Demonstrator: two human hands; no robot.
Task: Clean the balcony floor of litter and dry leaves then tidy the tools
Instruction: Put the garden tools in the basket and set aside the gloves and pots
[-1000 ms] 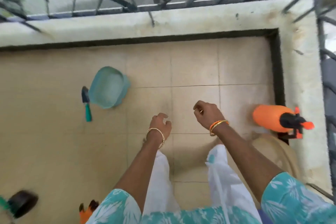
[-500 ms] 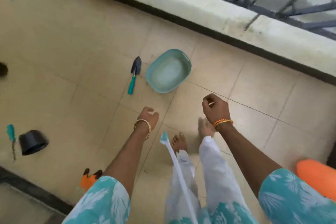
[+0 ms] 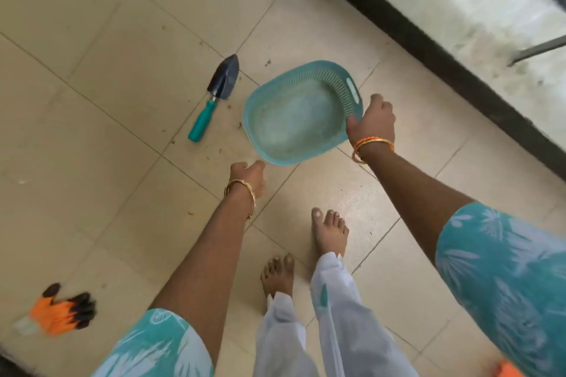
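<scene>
Head view, looking down at the tiled balcony floor [image 3: 128,76]. Right hand [image 3: 372,119] at the near right rim of the teal basket [image 3: 294,116], thumb on the rim, fingers curled round the edge: grip closed on it. Basket slightly tilted on the floor near the dark-edged ledge [image 3: 453,49]. Left hand [image 3: 248,176] hanging just short of the basket, fingers loosely curled, holding nothing. Trowel [image 3: 216,95] flat on the tiles left of the basket. Orange-and-black glove [image 3: 61,311] lying far lower left. Bare feet below.
</scene>
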